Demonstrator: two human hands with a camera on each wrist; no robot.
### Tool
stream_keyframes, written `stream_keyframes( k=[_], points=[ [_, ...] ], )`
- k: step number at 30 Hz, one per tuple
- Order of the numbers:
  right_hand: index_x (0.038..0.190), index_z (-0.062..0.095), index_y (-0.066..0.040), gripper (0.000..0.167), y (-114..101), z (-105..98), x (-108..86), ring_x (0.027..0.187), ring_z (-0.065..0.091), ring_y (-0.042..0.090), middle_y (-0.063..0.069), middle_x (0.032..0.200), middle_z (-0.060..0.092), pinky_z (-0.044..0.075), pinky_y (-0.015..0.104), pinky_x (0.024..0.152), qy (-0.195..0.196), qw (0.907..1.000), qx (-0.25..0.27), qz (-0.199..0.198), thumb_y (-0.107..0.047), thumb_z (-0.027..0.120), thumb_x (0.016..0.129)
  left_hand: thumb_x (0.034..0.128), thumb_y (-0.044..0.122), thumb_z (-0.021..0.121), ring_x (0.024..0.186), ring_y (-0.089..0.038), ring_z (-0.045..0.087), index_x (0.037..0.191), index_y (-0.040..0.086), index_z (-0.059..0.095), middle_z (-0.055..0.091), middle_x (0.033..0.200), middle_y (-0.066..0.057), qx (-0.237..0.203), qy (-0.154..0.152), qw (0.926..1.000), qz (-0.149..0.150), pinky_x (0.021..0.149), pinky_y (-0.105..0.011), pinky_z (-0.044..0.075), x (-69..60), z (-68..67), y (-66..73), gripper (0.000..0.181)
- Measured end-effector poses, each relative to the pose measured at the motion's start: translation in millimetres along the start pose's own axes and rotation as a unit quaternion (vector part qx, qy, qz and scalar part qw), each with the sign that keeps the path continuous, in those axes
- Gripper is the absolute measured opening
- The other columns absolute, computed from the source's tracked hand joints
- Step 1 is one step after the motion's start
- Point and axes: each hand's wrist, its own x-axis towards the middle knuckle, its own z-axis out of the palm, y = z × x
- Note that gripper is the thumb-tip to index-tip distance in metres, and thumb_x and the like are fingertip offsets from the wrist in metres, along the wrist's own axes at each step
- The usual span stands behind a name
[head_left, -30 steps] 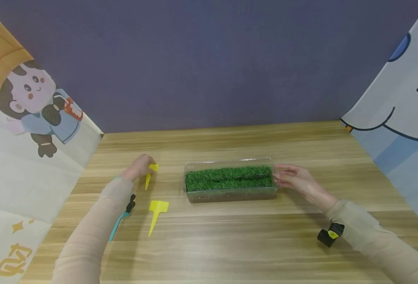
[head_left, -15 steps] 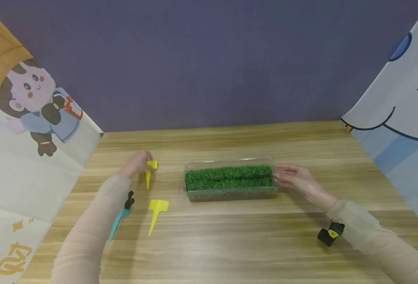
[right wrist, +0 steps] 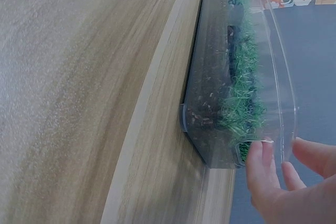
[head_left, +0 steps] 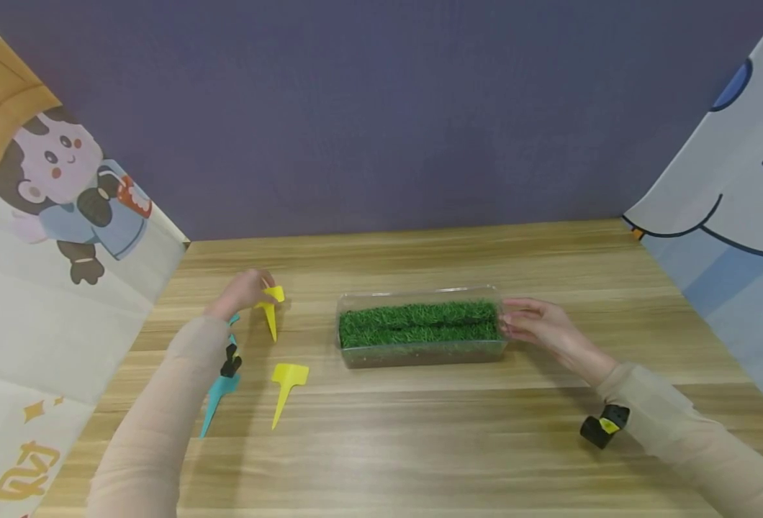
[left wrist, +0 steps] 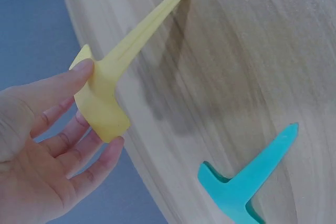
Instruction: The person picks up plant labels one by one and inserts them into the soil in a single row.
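My left hand (head_left: pixel 242 293) pinches a yellow T-shaped plant label (left wrist: pixel 107 95) by its wide head, between thumb and fingers. In the left wrist view the label's pointed stem reaches out over the table, its shadow beneath. Nearest to it lies a teal plant label (left wrist: pixel 244 184). With its fingers at the rim, my right hand (head_left: pixel 543 329) holds the right end of a clear plastic box (head_left: pixel 423 354). Inside are two strips of green artificial grass (head_left: pixel 420 315) above a brown layer, with a dark groove between them. A second yellow plant label (head_left: pixel 287 385) lies flat left of the box.
Another teal label (head_left: pixel 218 399) lies beside my left forearm, which partly covers the teal ones in the head view. The wooden table (head_left: pixel 459 446) meets a dark blue wall (head_left: pixel 394 129) behind. Printed cartoon sheets (head_left: pixel 90 187) flank both sides.
My left hand has drawn back slightly, away and to the left, with the yellow label. The label's tip has swung toward the right. My right hand and the box have stayed put.
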Motion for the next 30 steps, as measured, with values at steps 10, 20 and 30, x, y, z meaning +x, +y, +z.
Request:
stream_keyframes(
  k=[10,20,30],
  points=[
    [0.132,0.023,0.011,0.058,1,0,0.6,0.092,0.060,0.012,0.015,0.111,0.057,0.045,0.029,0.087,-0.005,1.0000,-0.008,-0.004,-0.008,0.054,0.087,0.0793,0.002,0.060,0.088,-0.038,0.053,0.096,-0.012,0.058,0.058,0.092,-0.026,-0.049,0.007,0.9976,0.047,0.074,-0.043,0.047,-7.9,-10.1,-2.9,0.022],
    [0.133,0.023,0.010,0.058,1,-2,1.3,0.092,0.059,0.011,0.009,0.109,0.058,0.045,0.026,0.085,-0.009,1.0000,0.001,0.003,-0.008,0.054,0.087,0.0840,0.010,0.058,0.073,-0.020,0.054,0.103,-0.006,0.059,0.059,0.091,-0.016,-0.097,-0.013,0.9949,0.026,0.062,-0.034,0.049,-16.7,-22.8,1.0,0.025],
    [0.134,0.020,0.009,0.061,1,-3,1.1,0.093,0.059,0.011,0.000,0.104,0.060,0.045,0.027,0.086,-0.019,0.9994,0.022,0.017,-0.009,0.054,0.087,0.0834,0.010,0.059,0.076,-0.024,0.056,0.102,-0.006,0.060,0.061,0.091,-0.017,-0.096,0.031,0.9944,0.032,0.062,-0.032,0.049,-26.3,-37.1,25.2,0.025]
  ],
)
